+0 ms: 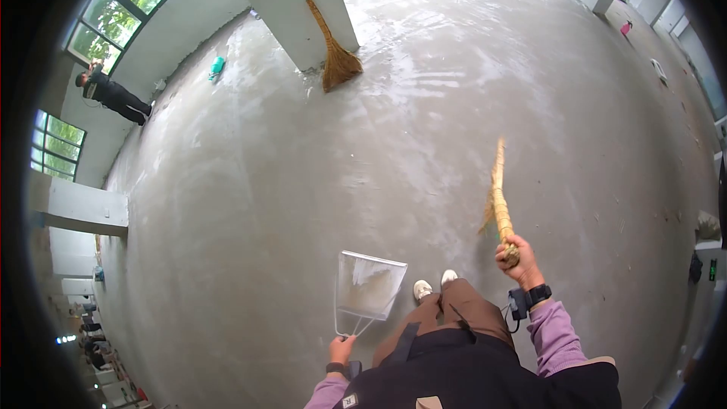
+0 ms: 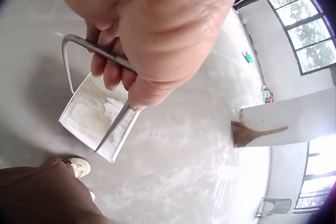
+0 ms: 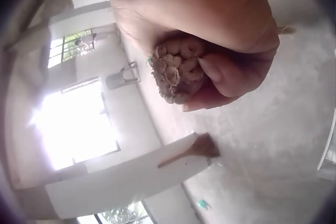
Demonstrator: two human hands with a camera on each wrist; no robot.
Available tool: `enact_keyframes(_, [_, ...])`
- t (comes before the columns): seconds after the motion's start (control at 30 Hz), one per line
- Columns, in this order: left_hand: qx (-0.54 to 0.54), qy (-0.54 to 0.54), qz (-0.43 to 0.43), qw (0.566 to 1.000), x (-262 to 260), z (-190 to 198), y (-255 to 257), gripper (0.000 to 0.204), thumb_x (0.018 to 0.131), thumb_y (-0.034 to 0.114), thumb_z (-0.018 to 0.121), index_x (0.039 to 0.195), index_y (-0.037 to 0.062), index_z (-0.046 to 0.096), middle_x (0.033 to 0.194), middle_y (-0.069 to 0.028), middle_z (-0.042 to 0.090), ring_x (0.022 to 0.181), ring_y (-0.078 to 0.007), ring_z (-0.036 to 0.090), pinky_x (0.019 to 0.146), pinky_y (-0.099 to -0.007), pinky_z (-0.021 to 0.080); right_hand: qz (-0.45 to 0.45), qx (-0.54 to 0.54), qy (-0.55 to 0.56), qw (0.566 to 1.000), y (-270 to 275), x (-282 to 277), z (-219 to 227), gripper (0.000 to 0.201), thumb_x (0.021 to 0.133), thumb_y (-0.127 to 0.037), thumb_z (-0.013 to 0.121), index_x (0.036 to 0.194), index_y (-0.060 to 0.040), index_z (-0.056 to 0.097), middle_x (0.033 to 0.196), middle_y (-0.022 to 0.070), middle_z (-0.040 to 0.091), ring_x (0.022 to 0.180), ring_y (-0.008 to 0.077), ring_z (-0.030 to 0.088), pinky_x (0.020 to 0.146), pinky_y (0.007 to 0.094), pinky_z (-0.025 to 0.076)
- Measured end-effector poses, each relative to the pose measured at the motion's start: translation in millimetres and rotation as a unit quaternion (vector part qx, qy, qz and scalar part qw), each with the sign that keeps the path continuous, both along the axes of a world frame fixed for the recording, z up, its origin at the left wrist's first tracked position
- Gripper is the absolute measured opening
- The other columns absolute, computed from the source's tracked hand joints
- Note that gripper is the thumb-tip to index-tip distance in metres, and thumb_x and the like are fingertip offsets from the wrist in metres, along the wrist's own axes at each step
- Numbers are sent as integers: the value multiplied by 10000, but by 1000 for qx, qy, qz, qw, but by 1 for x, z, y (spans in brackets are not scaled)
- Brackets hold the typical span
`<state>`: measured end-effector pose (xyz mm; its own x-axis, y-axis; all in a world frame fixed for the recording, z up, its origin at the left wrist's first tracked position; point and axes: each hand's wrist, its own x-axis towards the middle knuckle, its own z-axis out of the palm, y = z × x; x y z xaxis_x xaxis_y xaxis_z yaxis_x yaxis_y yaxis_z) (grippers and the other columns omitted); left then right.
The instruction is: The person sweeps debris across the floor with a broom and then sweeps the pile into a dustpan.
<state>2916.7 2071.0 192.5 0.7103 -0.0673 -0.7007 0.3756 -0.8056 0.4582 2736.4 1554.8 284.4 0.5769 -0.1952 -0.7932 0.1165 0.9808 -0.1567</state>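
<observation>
My left hand (image 1: 342,349) grips the thin metal handle of a white dustpan (image 1: 369,288), which hangs low to the left of my feet. In the left wrist view, fingers wrap the bent handle bar (image 2: 107,53), and whitish smears mark the inside of the pan (image 2: 89,111). Out to the right, my right hand (image 1: 522,261) holds a straw broom (image 1: 498,195) by its bound handle, its far end pointing forward. Seen from the right wrist, the bundled stalk end of the broom handle (image 3: 173,71) pokes out of the curled fingers; most of the broom is hidden behind the hand.
Another straw broom (image 1: 341,68) leans on a white pillar (image 1: 280,0) ahead. A person (image 1: 113,95) stands by the windows at left. On the pale-streaked concrete floor (image 1: 273,182) lie a green object (image 1: 217,68) and, far right, a pink one (image 1: 626,27).
</observation>
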Motion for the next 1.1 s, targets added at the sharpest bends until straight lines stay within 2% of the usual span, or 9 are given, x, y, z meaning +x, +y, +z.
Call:
enact_keyframes(0.03, [-3, -1, 8, 1000, 3, 6, -8, 330, 697, 258, 680, 806, -47, 618, 711, -82, 610, 645, -118, 526, 595, -285, 427, 32, -20, -1, 999, 7, 11, 4, 134, 801, -218, 511, 848, -121, 430, 655, -4, 490, 516, 122, 504, 381, 218, 329])
enact_keyframes(0.17, [3, -1, 12, 1000, 8, 16, -25, 335, 690, 256, 686, 815, -49, 621, 735, -102, 628, 664, -132, 551, 604, -294, 435, 90, 93, -92, 987, 19, 58, 6, 137, 807, -192, 520, 878, -124, 425, 653, 6, 488, 501, 120, 485, 384, 221, 349])
enact_keyframes(0.27, [25, -26, -16, 999, 17, 14, -36, 342, 691, 256, 682, 821, -55, 621, 754, -124, 639, 684, -146, 567, 619, -305, 443, 134, 120, -116, 977, 20, 132, 6, 150, 802, -160, 532, 889, -113, 419, 652, 11, 487, 494, 115, 474, 389, 216, 367])
enact_keyframes(0.4, [34, -7, -3, 999, 26, 13, -46, 357, 695, 266, 676, 822, -62, 618, 750, -136, 640, 688, -156, 573, 632, -314, 446, 199, 162, -155, 954, 17, 246, -36, 191, 792, -156, 532, 912, -109, 391, 668, 10, 473, 514, 106, 480, 381, 206, 353])
enact_keyframes(0.53, [44, 14, 14, 999, 38, 31, -62, 329, 716, 256, 663, 802, -58, 618, 698, -91, 618, 654, -128, 529, 605, -300, 429, 224, 191, -153, 943, 14, 345, -52, 176, 787, -180, 542, 840, -96, 397, 648, 5, 477, 486, 99, 487, 364, 196, 331])
enact_keyframes(0.63, [62, 28, 8, 998, 46, 40, -77, 335, 727, 272, 660, 808, -52, 627, 695, -86, 617, 654, -126, 527, 606, -298, 429, 200, 214, -147, 945, -13, 372, -67, 186, 783, -196, 550, 840, -84, 414, 632, 3, 478, 489, 100, 492, 360, 195, 325])
enact_keyframes(0.8, [58, 55, 5, 997, 67, 53, -109, 328, 734, 284, 643, 783, -41, 634, 706, -85, 618, 664, -132, 534, 615, -303, 429, 96, 279, -163, 941, -74, 323, -93, 196, 793, -203, 541, 881, -72, 426, 653, 2, 472, 513, 89, 495, 360, 189, 298])
enact_keyframes(1.0, [73, 59, -45, 995, 101, 53, -152, 310, 724, 270, 633, 750, -39, 624, 669, -88, 606, 615, -140, 526, 586, -301, 422, -65, 263, -164, 949, -152, 170, -70, 285, 821, -218, 507, 969, -1, 395, 691, 18, 451, 523, 81, 453, 367, 182, 274])
enact_keyframes(1.1, [53, 39, -76, 995, 124, 43, -166, 319, 720, 278, 635, 724, -41, 625, 668, -103, 615, 620, -145, 538, 590, -306, 425, -154, 258, -119, 946, -182, 99, -48, 323, 808, -243, 522, 980, -5, 387, 690, 3, 451, 515, 77, 453, 365, 186, 266])
